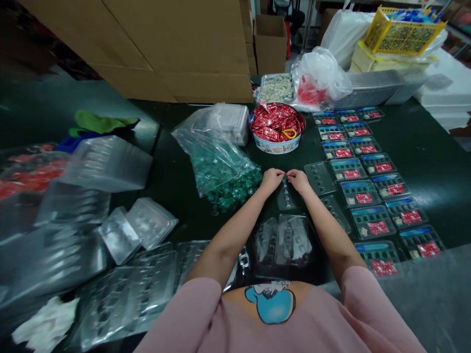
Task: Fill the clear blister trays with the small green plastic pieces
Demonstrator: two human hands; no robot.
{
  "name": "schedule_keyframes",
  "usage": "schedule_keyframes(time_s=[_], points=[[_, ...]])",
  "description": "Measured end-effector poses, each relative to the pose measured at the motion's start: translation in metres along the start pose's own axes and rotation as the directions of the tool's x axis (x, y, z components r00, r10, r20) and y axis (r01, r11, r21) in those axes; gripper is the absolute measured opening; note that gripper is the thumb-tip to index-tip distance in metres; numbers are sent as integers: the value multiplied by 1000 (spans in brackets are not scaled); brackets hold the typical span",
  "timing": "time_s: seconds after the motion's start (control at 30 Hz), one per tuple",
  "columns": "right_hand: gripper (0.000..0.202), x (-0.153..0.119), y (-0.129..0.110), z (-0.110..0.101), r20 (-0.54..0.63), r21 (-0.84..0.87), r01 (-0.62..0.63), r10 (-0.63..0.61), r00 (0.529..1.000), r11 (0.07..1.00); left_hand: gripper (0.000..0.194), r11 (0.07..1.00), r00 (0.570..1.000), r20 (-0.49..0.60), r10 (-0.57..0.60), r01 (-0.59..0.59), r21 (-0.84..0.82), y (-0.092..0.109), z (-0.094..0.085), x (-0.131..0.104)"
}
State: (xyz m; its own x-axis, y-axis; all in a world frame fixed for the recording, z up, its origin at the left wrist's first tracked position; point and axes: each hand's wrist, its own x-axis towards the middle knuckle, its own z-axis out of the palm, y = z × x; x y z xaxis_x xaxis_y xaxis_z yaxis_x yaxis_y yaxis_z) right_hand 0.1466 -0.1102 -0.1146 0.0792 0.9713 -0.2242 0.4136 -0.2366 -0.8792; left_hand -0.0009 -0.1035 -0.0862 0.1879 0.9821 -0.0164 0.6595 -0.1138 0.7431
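Observation:
My left hand (271,180) and my right hand (299,180) meet at the far end of a clear plastic tray (290,201) with a row of small hollows. The fingers of both hands are pinched together, their tips almost touching; what they hold is too small to make out. Just left of my left hand lies a heap of small translucent green pieces (235,189), spilling from a clear bag (209,142). Close to my right hand rests another clear tray (319,177), with one more (335,213) partly behind my right forearm.
Rows of filled trays (351,174) with red packets and blue items line the right side. A round tin (277,146) of red packets stands ahead. Stacked clear trays (110,164) fill the left; others (290,240) lie near my body. A large cardboard box (176,49) rises behind.

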Motion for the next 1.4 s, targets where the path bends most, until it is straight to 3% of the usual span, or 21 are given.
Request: schedule_keyframes(time_s=[0.33,0.47,0.63,0.77,0.9,1.0,1.1,1.2,1.3,1.4], points=[[16,-5,-3,-2,32,-31,-38,39,999,999,23,999,995,95,26,-28,26,-2,-2,-4],[19,-8,-4,-4,-5,-162,44,-46,999,986,24,982,984,132,118,-136,135,-4,0,-5],[23,-10,-4,-6,-31,-248,178,-192,981,952,24,957,985,134,111,-142,252,-6,5,-3],[27,-8,-5,-4,32,-270,293,-295,955,917,24,967,986,127,109,-135,218,-8,7,-3],[29,-5,-12,-6,140,-348,363,-335,932,865,34,994,998,47,51,-55,90,-10,5,-9],[27,-3,-24,-10,243,-462,412,-335,910,785,34,999,998,-62,30,-32,-25,-9,-7,-12],[20,-3,-38,-7,336,-603,432,-278,900,671,31,996,984,-178,15,-31,-89,-6,-31,-11],[18,-6,-50,2,359,-725,403,-193,913,559,28,999,969,-244,36,-29,30,-3,-59,-5],[19,-10,-58,11,344,-791,375,-156,926,483,26,950,995,-84,60,-31,309,2,-73,2],[20,-11,-62,14,332,-802,354,-134,934,481,26,850,987,157,17,-97,518,7,-68,6]])
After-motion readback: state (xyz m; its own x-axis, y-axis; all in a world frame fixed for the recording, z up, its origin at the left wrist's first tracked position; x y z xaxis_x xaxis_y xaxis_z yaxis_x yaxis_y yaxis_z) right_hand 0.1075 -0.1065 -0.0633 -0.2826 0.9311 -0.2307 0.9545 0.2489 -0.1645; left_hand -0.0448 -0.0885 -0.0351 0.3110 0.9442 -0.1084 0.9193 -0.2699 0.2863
